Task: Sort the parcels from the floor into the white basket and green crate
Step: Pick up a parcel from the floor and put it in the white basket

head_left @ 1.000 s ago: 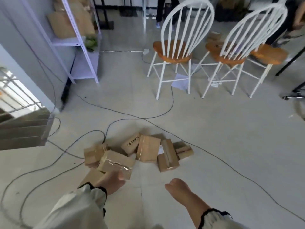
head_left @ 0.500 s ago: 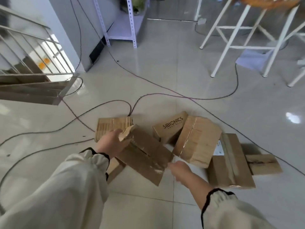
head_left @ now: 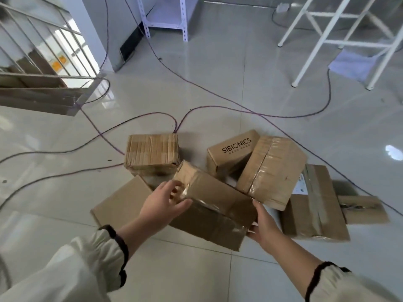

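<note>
Seven brown cardboard parcels are counted in one cluster on the glossy tiled floor (head_left: 218,83). Six lie on the tiles, among them a tape-ribbed box (head_left: 151,152), a plain flat carton (head_left: 122,201), a printed SIBIONICS box (head_left: 233,149) and a large labelled carton (head_left: 314,203); the seventh, an oblong taped parcel (head_left: 213,208), is held tilted at the near side. The left hand (head_left: 161,205) grips its near-left end, thumb and fingers curled round shiny tape, and the right hand (head_left: 263,225) clasps the opposite end, thumb up the side, fingers beneath.
</note>
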Tool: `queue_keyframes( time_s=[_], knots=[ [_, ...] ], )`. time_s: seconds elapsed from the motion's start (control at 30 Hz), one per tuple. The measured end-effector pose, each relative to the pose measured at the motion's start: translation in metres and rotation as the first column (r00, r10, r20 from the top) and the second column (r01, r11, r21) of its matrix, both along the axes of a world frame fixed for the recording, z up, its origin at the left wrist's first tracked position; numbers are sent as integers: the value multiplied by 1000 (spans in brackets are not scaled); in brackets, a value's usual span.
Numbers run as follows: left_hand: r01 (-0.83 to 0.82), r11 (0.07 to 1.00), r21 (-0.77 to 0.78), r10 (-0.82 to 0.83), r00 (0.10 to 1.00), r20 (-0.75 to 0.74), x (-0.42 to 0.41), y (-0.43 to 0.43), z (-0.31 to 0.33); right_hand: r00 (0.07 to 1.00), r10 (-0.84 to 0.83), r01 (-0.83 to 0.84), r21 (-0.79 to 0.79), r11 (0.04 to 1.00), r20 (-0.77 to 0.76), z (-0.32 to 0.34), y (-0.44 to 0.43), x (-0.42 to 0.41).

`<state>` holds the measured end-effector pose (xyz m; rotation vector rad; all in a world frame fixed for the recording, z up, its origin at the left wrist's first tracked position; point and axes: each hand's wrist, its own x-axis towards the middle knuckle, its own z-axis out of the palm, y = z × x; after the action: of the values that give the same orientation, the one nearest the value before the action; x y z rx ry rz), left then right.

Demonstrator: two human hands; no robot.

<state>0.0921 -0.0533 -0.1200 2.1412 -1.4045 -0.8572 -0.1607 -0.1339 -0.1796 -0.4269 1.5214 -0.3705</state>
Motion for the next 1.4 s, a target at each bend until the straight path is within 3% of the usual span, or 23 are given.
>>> queue_keyframes(
  time_s=[0.13,0.3,0.37,0.47,0.5,0.57,0.67,0.77,0.9,1.0,1.13,1.23,1.33,1.4],
  knots=[
    [-30,1000,1,30,979,-199,-16,29,-29,997,-37,36,-20,999,-70,-1,3,-32],
    [70,980,185,-5,944,-329,-11,42,-52,966,188,-196,-29,980,-175,2,11,-36],
    [67,951,302,86,879,-468,-2,42,-56,954,238,-250,-45,967,-184,2,13,-35],
    [72,839,539,270,806,-527,18,38,-59,925,298,-325,-82,942,-234,2,14,-39],
    [37,819,572,321,798,-510,21,36,-61,913,328,-357,-85,930,-242,0,14,-40],
    [-105,846,522,337,864,-373,23,24,-68,891,386,-416,-93,905,-238,-2,14,-41],
    [-264,942,205,278,960,-42,12,-4,-75,887,400,-427,-85,900,-230,-2,12,-37],
    [-168,978,123,172,985,-18,-5,-26,-73,926,305,-288,108,952,-223,1,14,-45],
    [85,982,171,-109,985,136,-17,-31,-67,992,127,-115,398,910,-5,1,27,-50],
    [117,978,175,-152,967,203,-18,-27,-61,998,22,-41,337,941,59,4,26,-37],
    [163,949,270,-234,939,253,-12,-11,-55,987,162,-161,180,970,10,17,11,-25],
    [224,888,401,-288,951,107,-4,10,-54,981,190,-193,96,976,35,25,-1,-15],
    [258,803,537,-124,954,-273,-9,33,-53,975,193,-192,-21,981,108,26,-7,-1],
    [301,755,582,-74,922,-380,-16,44,-54,961,249,-242,-68,968,118,26,-4,6]
  ],
)
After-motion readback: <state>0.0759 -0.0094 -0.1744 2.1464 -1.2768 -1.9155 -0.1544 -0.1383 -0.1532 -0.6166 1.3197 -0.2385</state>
